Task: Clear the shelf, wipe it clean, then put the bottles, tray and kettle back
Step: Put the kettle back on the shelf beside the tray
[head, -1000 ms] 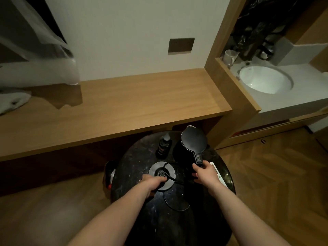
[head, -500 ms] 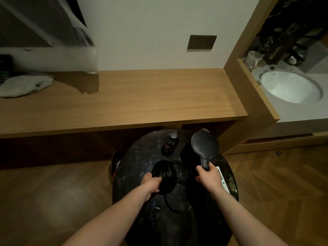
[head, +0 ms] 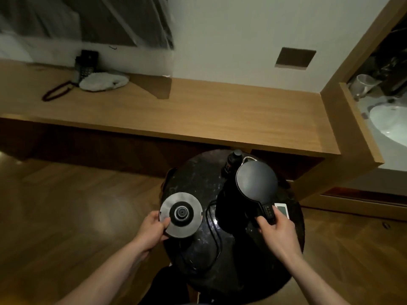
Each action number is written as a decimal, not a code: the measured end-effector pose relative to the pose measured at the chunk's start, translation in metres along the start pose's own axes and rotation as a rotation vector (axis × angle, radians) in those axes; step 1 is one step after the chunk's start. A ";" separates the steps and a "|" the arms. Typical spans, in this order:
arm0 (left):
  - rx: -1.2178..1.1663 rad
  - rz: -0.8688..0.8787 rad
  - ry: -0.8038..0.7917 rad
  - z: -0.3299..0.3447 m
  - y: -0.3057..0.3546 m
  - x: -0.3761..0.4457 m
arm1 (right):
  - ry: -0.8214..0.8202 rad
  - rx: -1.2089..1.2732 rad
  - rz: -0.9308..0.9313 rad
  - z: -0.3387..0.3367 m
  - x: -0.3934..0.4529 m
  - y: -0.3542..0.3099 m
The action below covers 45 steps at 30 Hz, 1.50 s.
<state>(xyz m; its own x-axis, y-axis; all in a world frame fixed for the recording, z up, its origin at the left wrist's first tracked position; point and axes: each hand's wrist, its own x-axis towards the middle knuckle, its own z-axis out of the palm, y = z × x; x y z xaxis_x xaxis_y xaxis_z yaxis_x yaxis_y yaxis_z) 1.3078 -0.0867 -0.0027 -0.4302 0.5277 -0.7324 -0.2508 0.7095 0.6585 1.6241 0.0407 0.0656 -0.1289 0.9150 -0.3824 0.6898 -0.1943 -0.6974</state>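
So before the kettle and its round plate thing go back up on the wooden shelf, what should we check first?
1. Left hand holds the kettle base firmly: ok, fingers pinch its rim.
2. Right hand has the kettle by its handle: ok.
3. Cord free to follow the base: cannot tell, it loops over the dark round table and its end is hidden.
4. Landing spot on the shelf is bare: ok, the wood in front is free.
5. Shelf wiped: cannot tell, though a white cloth lies by the phone.
6. Small bottle clear of the kettle's path: not ok, it stands right beside the kettle.
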 end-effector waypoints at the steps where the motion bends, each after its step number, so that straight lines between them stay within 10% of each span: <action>1: -0.048 -0.015 0.020 -0.011 -0.004 -0.007 | -0.027 -0.008 -0.031 0.002 -0.006 -0.003; 17: -0.724 0.246 0.329 -0.237 0.030 -0.123 | -0.293 -0.025 -0.463 0.087 -0.065 -0.146; 45: -0.758 0.362 0.674 -0.624 0.011 -0.102 | -0.473 0.065 -0.597 0.400 -0.142 -0.443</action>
<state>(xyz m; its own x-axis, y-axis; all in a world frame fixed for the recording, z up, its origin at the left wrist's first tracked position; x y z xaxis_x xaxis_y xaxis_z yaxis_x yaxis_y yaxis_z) 0.8080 -0.4240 0.1872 -0.9179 0.1176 -0.3789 -0.3850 -0.0335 0.9223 1.0520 -0.1442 0.1859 -0.7681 0.6254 -0.1372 0.3653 0.2521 -0.8961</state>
